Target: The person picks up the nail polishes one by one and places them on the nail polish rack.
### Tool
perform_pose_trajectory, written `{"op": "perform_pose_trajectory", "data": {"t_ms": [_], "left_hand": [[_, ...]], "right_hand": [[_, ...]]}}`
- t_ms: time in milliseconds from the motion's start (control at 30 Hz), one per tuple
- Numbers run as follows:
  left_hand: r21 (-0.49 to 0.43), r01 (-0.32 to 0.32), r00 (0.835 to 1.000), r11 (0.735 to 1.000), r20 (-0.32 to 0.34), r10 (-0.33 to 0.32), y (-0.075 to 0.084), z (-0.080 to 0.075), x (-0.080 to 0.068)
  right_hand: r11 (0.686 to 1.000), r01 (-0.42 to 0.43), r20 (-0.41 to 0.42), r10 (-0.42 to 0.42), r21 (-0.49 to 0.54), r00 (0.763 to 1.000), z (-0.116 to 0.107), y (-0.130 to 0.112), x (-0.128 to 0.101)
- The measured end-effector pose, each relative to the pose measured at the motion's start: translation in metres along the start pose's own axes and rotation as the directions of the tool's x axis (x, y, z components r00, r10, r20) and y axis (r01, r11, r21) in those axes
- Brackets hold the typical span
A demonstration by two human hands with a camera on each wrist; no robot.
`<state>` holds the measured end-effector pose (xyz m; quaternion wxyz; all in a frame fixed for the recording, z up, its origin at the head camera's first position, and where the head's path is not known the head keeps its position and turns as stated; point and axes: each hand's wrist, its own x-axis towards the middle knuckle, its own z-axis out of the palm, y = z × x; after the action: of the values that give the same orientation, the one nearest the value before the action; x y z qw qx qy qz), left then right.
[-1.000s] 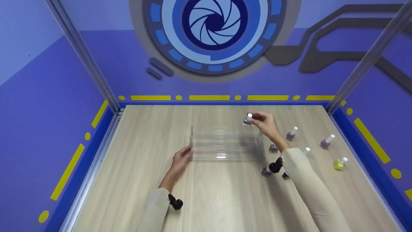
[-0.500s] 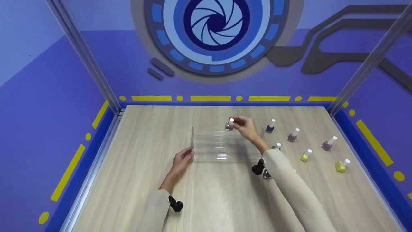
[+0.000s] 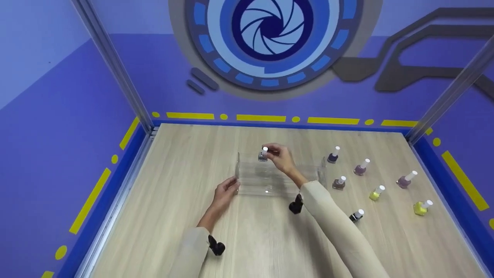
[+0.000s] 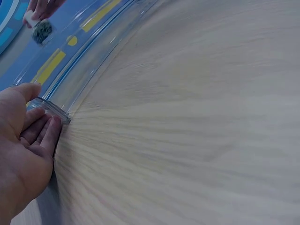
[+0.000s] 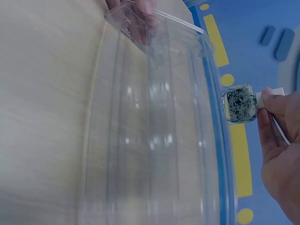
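Observation:
A clear plastic tiered rack (image 3: 251, 187) stands on the wooden table. My left hand (image 3: 227, 190) holds its left end panel; in the left wrist view, thumb and fingers lie on either side of the panel (image 4: 52, 109). With thumb and fingers my right hand (image 3: 282, 159) pinches the white cap of a nail polish bottle (image 3: 263, 156), above the rack's back left part. Dark speckled polish shows through the bottle's glass (image 5: 241, 104) in the right wrist view. That bottle appears to be apart from the rack.
Several nail polish bottles stand right of the rack: navy (image 3: 332, 157), purple (image 3: 360, 169), mauve (image 3: 404, 181), grey-brown (image 3: 339, 183), small yellow (image 3: 374, 195), larger yellow (image 3: 420, 209) and black (image 3: 355, 217). The right sleeve (image 3: 339, 224) crosses the table near them. Walls surround the back and sides.
My right hand has carried the speckled bottle leftward, from the rack's back right to over its left part. My left hand keeps holding the end panel. The head view has shifted slightly.

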<state>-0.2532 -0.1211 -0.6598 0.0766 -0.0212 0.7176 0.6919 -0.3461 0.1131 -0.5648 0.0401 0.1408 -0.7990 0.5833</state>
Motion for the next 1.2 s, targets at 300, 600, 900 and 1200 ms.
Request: {"op": "perform_pose_trajectory", "data": {"t_ms": [300, 600, 900, 1200], "left_hand": [[0.034, 0.000, 0.999, 0.999, -0.045, 0.001, 0.000, 0.005, -0.001], [0.033, -0.009, 0.998, 0.999, -0.062, 0.011, -0.003, 0.007, -0.001], [0.071, -0.014, 0.996, 0.997, -0.090, 0.020, -0.004, 0.008, -0.002], [0.087, -0.016, 0.986, 0.996, -0.161, 0.030, -0.002, 0.015, -0.003]], "right_hand": [[0.997, 0.046, 0.071, -0.042, -0.059, 0.997, 0.019, 0.011, 0.000], [0.998, 0.027, 0.100, -0.021, -0.055, 0.995, 0.018, 0.008, 0.000], [0.998, 0.059, 0.092, -0.061, 0.022, 0.994, 0.003, -0.015, -0.013], [0.996, 0.079, 0.053, -0.077, -0.035, 0.996, -0.052, -0.024, -0.031]]}}
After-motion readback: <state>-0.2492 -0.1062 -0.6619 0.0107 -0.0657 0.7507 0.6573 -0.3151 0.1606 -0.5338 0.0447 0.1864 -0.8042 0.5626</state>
